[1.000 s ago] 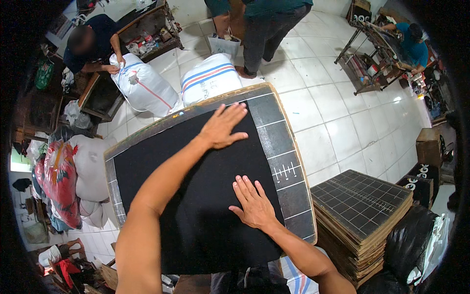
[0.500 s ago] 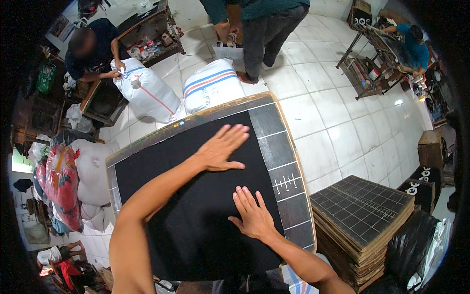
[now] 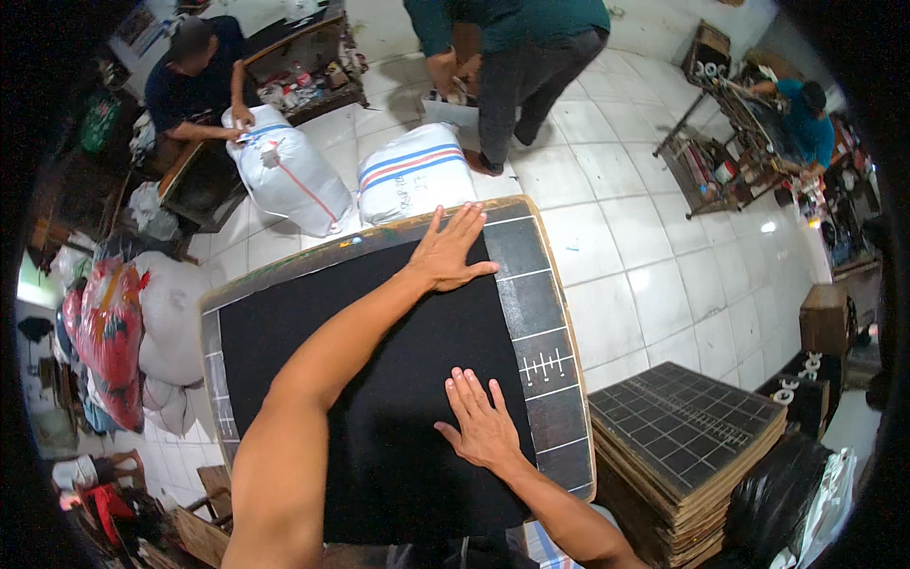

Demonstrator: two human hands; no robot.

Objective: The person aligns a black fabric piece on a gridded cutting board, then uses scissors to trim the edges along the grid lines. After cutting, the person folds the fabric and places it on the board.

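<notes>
Bag [image 3: 112,346], red stuff in clear plastic, beyond the left edge of the board [image 3: 534,305]. Cloth [image 3: 408,356], black, matte, lies flat on the board, from near its left edge to a bare gridded strip along its right edge. I'd call it light, soft, limp, not fragile, likely to wrinkle if pushed; I'd pinch it at its two right corners, no hard grip needed. White sack [image 3: 417,180] just past the far edge. My left hand [image 3: 447,258]: palm down, fingers spread, grasping nothing, at the cloth's far right corner, fingertips over the board's far edge. My right hand [image 3: 485,429]: flat, unclenched, on the cloth nearer me; how hard it presses, can't tell. Stack [image 3: 687,417] of gridded boards off the right edge.
</notes>
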